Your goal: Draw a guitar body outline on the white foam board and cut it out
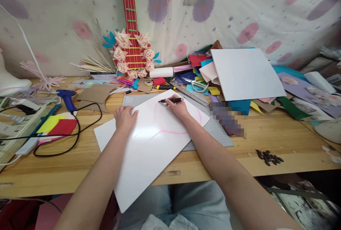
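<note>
A glossy white board [141, 173] lies slanted in front of me, its near corner jutting past the table edge. My right hand [178, 108] grips a black marker [172, 100] with a pink end, its tip at the board's upper part. A curved pink line [173, 132] runs over the board, partly hidden by my right hand and forearm. My left hand [124, 117] rests on the board's left edge, fingers stretched and thumb apart, holding nothing. Under the board, a grey cutting mat [220, 136] shows at the right and top.
A red paper guitar [134, 54] stands at the back. Scissors [195, 83], a steel ruler [191, 94] and another white board [247, 74] lie beyond the mat. At left are a blue glue gun [68, 98] and a power strip [20, 125]; dark seed-like pieces [269, 157] lie right.
</note>
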Demonstrator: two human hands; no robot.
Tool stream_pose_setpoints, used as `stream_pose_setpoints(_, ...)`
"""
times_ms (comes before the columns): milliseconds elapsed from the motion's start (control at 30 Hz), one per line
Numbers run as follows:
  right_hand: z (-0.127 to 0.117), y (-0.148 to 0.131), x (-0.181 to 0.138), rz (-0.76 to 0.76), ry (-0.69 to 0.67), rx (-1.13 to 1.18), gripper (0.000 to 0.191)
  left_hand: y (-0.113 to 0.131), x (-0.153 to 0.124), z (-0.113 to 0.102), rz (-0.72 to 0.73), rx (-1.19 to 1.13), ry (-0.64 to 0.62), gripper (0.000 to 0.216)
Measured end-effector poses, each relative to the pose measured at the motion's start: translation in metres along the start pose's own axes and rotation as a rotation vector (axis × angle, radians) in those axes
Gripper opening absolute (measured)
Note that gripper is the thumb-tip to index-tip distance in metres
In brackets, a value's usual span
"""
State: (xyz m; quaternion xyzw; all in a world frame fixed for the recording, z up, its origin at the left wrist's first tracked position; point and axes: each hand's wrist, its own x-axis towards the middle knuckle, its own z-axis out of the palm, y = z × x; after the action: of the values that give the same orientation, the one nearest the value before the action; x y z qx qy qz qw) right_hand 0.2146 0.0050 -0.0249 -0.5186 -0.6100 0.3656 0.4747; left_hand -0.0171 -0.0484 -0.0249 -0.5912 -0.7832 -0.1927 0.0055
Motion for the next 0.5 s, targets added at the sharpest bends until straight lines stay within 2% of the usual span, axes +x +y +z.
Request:
stream_pose_setpoints(67,-0.0015,0.0035,0.0037,0.016,0.131,-0.004,0.027,0.0002,0.0000,-0.0001,-0.002,0.000,0.000,0.033)
stream_pose_setpoints(133,-0.0034,0.0058,0.0061,0.030,0.191,0.017,0.027,0.0000,0.0002,0.0001,-0.004,0.000,-0.002,0.033)
stream_pose_setpoints(200,-0.0045,0.0052,0.0055,0.024,0.153,0.038,0.027,-0.0002,0.0004,0.0004,-0.004,-0.001,-0.001,0.033)
stream_pose_setpoints(400,-0.0007,-0.0016,-0.0022,-0.061,-0.080,0.038,0.029,-0.0003,0.0004,0.0002,-0.002,-0.004,-0.007,0.033)
stream_pose_setpoints(433,-0.0002,-0.0002,-0.0015,-0.052,-0.078,0.030,0.029,-0.0002,0.0003,0.0000,-0.002,-0.004,-0.009,0.033)
stream_pose_setpoints(500,-0.0008,0.0053,0.0023,-0.020,0.023,0.010,0.028,0.0000,0.0001,-0.0003,-0.002,-0.005,-0.007,0.034)
